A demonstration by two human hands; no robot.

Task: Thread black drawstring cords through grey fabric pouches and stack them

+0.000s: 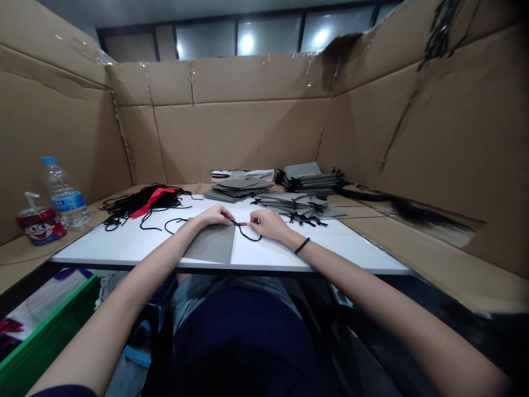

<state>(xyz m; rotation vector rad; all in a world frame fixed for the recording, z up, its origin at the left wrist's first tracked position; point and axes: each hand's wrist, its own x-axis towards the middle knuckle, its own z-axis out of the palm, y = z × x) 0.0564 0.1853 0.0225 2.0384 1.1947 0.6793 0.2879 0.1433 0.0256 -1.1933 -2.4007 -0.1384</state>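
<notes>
My left hand (218, 214) pinches a black cord (251, 238) at the upper right corner of a flat grey piece (210, 245), which lies on the white table top. Closed fingers of my right hand (268, 223) are just to the right, at the other end of a short taut stretch of cord. A small reddish bit shows beside those fingertips; what it is I cannot make out. Below both hands the cord hangs in a loop over the table. Another cord end curls out left of the grey piece.
Black cords (124, 205) with a red strip (152, 202) lie to the left. Behind my hands are stacks of grey pieces (237, 189), some with black knotted cords (293, 204). A water bottle (68, 198) and red can (40, 226) stand far left. Cardboard walls (231, 127) surround the table.
</notes>
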